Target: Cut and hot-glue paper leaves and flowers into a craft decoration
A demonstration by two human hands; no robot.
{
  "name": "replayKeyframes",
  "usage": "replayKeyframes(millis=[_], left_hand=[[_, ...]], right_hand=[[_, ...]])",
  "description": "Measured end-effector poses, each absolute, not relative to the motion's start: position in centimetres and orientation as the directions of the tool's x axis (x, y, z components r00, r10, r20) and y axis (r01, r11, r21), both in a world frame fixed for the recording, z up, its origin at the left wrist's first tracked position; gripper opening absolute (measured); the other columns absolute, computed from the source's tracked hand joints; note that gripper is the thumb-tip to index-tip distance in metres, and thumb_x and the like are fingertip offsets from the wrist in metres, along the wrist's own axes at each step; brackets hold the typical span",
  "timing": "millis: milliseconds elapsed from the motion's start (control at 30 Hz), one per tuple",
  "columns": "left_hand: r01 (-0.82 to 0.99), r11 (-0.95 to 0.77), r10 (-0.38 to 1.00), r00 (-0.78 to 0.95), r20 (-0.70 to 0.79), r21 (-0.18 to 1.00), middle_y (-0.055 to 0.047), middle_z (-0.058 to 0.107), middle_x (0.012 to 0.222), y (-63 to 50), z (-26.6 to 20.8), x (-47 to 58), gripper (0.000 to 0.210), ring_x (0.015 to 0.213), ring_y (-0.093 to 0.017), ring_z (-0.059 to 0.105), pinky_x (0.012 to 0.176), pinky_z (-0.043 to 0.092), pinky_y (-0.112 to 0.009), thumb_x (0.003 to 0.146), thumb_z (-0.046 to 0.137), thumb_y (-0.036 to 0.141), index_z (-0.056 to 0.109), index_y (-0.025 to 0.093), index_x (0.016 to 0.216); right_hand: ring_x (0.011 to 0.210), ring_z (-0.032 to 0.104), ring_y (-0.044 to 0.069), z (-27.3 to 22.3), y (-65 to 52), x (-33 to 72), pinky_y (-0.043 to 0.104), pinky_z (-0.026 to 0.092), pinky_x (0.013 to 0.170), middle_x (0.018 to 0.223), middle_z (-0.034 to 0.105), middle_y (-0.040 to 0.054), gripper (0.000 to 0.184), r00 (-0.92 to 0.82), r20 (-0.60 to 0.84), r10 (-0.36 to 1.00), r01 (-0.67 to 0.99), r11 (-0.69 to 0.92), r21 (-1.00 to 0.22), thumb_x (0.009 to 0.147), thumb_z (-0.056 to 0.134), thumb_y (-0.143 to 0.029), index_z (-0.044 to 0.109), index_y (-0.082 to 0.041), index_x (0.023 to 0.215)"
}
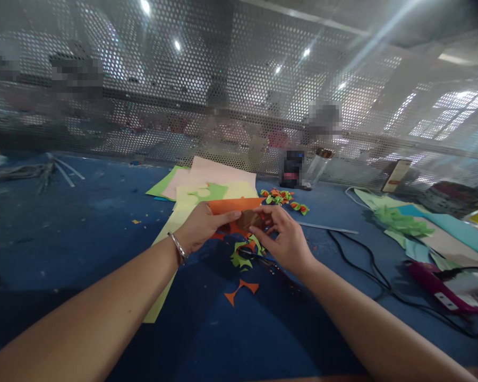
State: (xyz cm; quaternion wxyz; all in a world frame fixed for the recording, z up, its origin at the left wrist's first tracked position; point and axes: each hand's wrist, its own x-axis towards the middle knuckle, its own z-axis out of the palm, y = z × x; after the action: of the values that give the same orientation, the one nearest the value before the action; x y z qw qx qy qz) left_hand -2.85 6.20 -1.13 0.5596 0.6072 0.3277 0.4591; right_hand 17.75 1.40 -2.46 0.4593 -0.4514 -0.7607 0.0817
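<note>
A sheet of orange paper [236,204] is pinched in my left hand [203,227], whose thumb reaches to a round brown disc-like object [249,219] lying against the paper. My right hand [284,236] grips this brown object from the other side with curled fingers; blur hides its exact kind. Below the hands lie green paper scraps [239,260] and an orange cut-out scrap [241,289]. Something slim and dark, perhaps scissors [273,265], rests beside the green scraps, partly shaded by my right hand.
Yellow paper [165,260] and a pink sheet [223,171] lie behind and left of my hands. Small green-orange paper pieces [279,197] sit beyond. At right are a black cable [376,276], a purple power strip [430,284] and more paper. A perforated metal screen [175,106] borders the blue table.
</note>
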Motion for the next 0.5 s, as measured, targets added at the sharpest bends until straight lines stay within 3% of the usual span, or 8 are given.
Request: replayKeyframes(millis=[100,233,500], left_hand=[[-0.113,-0.103,0.908,0.395,0.139,0.988,-0.009,0.077,0.104,6.23,-1.13,-2.84,0.031,0.083,-0.02,0.071,0.072,0.056,-0.03,0.076,0.08,0.039,0.079,0.022,0.102],[-0.077,-0.102,0.922,0.366,0.123,0.992,-0.007,0.077,0.088,6.39,-1.31,-2.84,0.026,0.072,-0.017,0.069,0.065,0.053,-0.027,0.076,0.079,0.042,0.08,0.021,0.092],[-0.076,-0.149,0.888,0.429,0.167,0.986,-0.008,0.077,0.102,5.87,-0.72,-2.91,0.032,0.089,-0.022,0.071,0.079,0.055,-0.033,0.075,0.081,0.037,0.078,0.02,0.102]], right_hand=[[0.082,0.063,0.017,-2.41,1.35,17.71,0.03,0.055,0.07,0.109,0.065,0.0057,0.031,-0.16,0.618,0.77,0.604,0.572,-0.555,0.087,0.069,-0.024,0.06,-0.024,0.117],[0.082,0.063,0.017,-2.4,1.4,17.76,0.031,0.055,0.071,0.109,0.065,0.0056,0.03,-0.159,0.618,0.77,0.61,0.569,-0.551,0.087,0.069,-0.023,0.06,-0.024,0.116],[0.092,0.065,0.022,-2.63,1.57,17.96,0.035,0.056,0.077,0.112,0.064,0.0073,0.03,-0.185,0.622,0.761,0.617,0.583,-0.529,0.089,0.066,-0.025,0.059,-0.024,0.118]])
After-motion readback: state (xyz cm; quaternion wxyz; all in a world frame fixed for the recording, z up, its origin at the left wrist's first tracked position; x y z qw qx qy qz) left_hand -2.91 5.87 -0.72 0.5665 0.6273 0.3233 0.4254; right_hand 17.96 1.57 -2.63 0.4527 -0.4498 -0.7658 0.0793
